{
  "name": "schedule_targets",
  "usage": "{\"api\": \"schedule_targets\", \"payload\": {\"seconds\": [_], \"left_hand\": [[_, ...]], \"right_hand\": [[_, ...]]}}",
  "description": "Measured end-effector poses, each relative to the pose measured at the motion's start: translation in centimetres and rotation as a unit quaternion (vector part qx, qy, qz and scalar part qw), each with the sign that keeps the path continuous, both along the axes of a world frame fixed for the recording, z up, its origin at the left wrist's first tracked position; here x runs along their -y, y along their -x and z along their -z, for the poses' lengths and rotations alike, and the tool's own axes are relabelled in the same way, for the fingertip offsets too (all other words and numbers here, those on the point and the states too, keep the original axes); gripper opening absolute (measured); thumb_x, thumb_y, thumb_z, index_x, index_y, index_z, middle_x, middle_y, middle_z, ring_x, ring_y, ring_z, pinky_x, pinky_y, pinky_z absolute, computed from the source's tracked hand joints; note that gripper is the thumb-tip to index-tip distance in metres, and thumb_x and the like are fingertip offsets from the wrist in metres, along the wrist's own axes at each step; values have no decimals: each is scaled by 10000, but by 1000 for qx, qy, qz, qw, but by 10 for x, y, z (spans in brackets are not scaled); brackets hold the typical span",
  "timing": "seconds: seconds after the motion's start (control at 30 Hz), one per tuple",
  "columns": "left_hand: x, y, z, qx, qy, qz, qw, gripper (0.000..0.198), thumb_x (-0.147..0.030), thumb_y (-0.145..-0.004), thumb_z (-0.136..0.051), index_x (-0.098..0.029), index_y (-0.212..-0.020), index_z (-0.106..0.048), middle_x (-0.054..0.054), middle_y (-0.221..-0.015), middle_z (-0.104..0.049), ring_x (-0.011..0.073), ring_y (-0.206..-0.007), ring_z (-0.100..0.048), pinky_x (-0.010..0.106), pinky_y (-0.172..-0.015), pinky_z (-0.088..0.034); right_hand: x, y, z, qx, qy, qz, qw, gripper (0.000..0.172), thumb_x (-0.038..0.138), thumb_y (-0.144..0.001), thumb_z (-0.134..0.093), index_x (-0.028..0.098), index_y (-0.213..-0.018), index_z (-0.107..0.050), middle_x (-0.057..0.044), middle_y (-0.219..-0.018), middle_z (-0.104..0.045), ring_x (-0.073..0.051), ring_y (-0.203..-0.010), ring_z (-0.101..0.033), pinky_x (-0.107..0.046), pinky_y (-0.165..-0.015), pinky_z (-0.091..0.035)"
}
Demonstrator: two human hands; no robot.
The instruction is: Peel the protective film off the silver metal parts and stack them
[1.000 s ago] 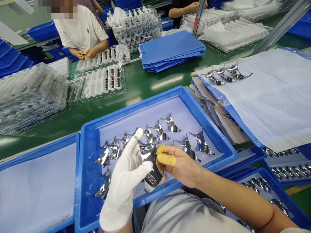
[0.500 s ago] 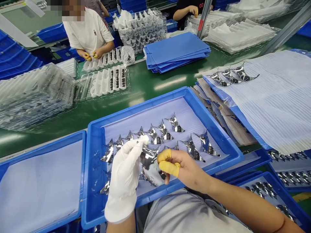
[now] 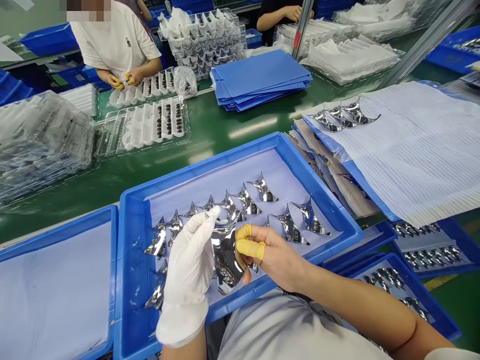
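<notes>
A shiny, curved chrome-like part with pointed corners is held up between both hands, over a blue tray. My left hand, in a white glove, pinches its left edge near the top. On its right edge the thumb and forefinger of my right hand are closed; yellow finger cots cover them. Beneath, the tray is lined with a pale sheet, on which several like chrome parts stand in rows. My hands hide some of these.
At left is a second blue tray with a pale sheet. Padded sheets bearing chrome parts lie at right, above lower filled trays. Blue plastic sheets are stacked beyond. Across the bench a co-worker handles small pieces beside clear packs.
The chrome part has been turned between my hands, so its mirror-like face shows a different reflection. The camera view has shifted slightly right. Both hands keep their hold.
</notes>
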State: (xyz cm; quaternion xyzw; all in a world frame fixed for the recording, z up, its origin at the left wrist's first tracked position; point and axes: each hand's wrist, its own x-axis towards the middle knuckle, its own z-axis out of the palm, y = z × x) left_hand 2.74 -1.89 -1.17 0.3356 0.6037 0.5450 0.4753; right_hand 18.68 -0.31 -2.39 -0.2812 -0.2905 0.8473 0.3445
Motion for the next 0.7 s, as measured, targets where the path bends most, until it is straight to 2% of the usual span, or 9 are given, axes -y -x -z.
{"api": "schedule_targets", "payload": {"seconds": [0.1, 0.17, 0.37, 0.53, 0.63, 0.7], "left_hand": [[-1, -1, -4, 20, 8, -38, 999, 215, -279, -799, -722, -219, -1005, -730, 18, -1120, -742, 203, -1090, -669, 306, -993, -507], [-1, -1, -6, 21, 1, -39, 999, 210, -316, -805, -724, -210, -986, -728, 20, -1081, -748, 202, -1041, -684, 311, -972, -517], [-1, -2, -12, 10, 2, -23, 1000, 284, -405, -879, -645, -189, -1043, -730, 60, -1100, -735, 228, -1070, -666, 322, -949, -523], [-4, -5, -12, 53, -1, -8, 999, 258, -373, -835, -699, -220, -1037, -750, 52, -1105, -733, 234, -1093, -658, 314, -947, -524], [-7, -10, -12, 86, 13, 30, 996, 318, -342, -835, -708, -236, -1135, -724, 58, -1207, -703, 240, -1143, -636, 321, -978, -513], [-9, -10, -12, 103, 31, 58, 992, 425, -321, -840, -705, -254, -1258, -665, 66, -1284, -666, 244, -1161, -626, 337, -985, -515]], "right_hand": [[1, 0, -2, 32, -42, 2, 999, 189, 284, -861, -624, 163, -740, -544, 48, -592, -558, -79, -490, -567, -197, -495, -474], [1, 0, -5, 57, -64, -3, 996, 198, 289, -864, -619, 163, -738, -534, 53, -597, -555, -75, -478, -572, -197, -495, -462], [2, 1, -10, 94, -97, -29, 990, 191, 294, -872, -617, 169, -765, -521, 64, -625, -533, -72, -483, -601, -194, -516, -445], [2, 0, -13, 93, -77, -28, 992, 212, 310, -845, -649, 164, -755, -524, 49, -716, -552, -73, -487, -621, -193, -501, -460], [0, -1, -13, 77, -63, -15, 995, 192, 303, -850, -637, 169, -768, -526, 52, -671, -560, -81, -487, -618, -202, -515, -473], [-2, -2, -9, 67, -60, 2, 996, 187, 308, -846, -633, 173, -773, -526, 58, -638, -545, -83, -477, -603, -207, -508, -470]]}}
